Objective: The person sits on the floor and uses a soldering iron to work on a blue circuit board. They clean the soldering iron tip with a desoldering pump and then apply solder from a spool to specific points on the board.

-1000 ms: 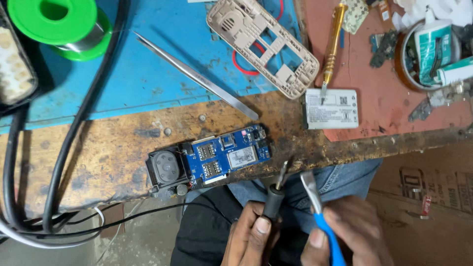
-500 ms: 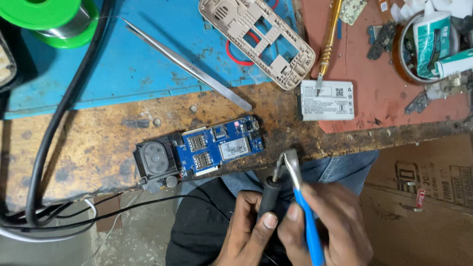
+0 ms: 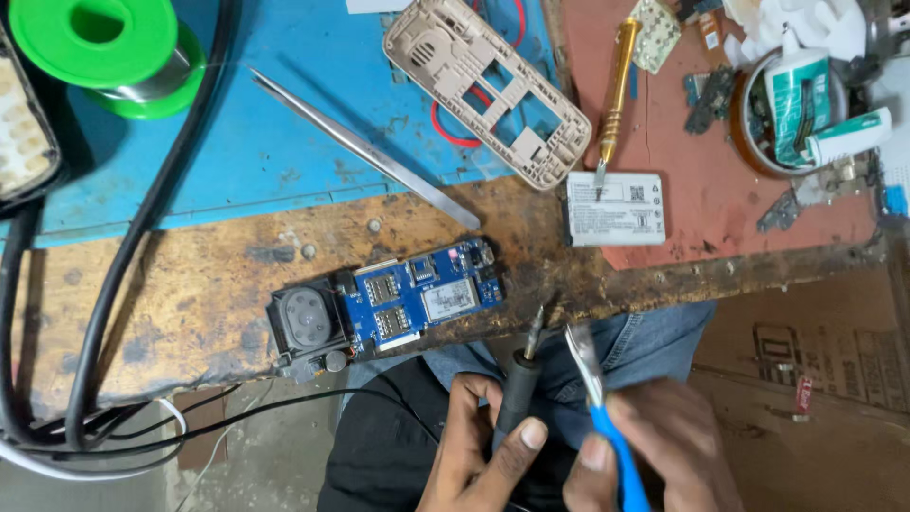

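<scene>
Head view, looking down over the edge of a worn wooden tabletop (image 3: 190, 313) partly covered by a blue mat (image 3: 275, 142) and a red mat (image 3: 701, 180).

Left hand (image 3: 479, 455): fingers curled shut around the black handle of a soldering iron (image 3: 519, 384), thumb pressed on the grip; the thin metal tip points up toward the tabletop edge without touching it.

Right hand (image 3: 654, 450): closed around the blue handle of a pair of metal-jawed cutters (image 3: 599, 398), held just beside the iron tip; whether the jaws are parted cannot be told. Both hands hover below the tabletop edge, above the person's lap in blue jeans (image 3: 645, 337).

Blue printed circuit board with a black round speaker module at its left end (image 3: 389, 303): lies flat on the bare wood near the front edge, just above and left of the iron tip, untouched by either hand.

Behind it: long steel tweezers (image 3: 365, 152) lying diagonally across the blue mat; a beige plastic phone frame (image 3: 483, 90); a gold-handled screwdriver (image 3: 614, 90) whose tip rests on a white rectangular battery (image 3: 616, 209); a green spool of solder wire (image 3: 104, 52) at far left; thick black cables (image 3: 142, 237) running down the left side.
</scene>
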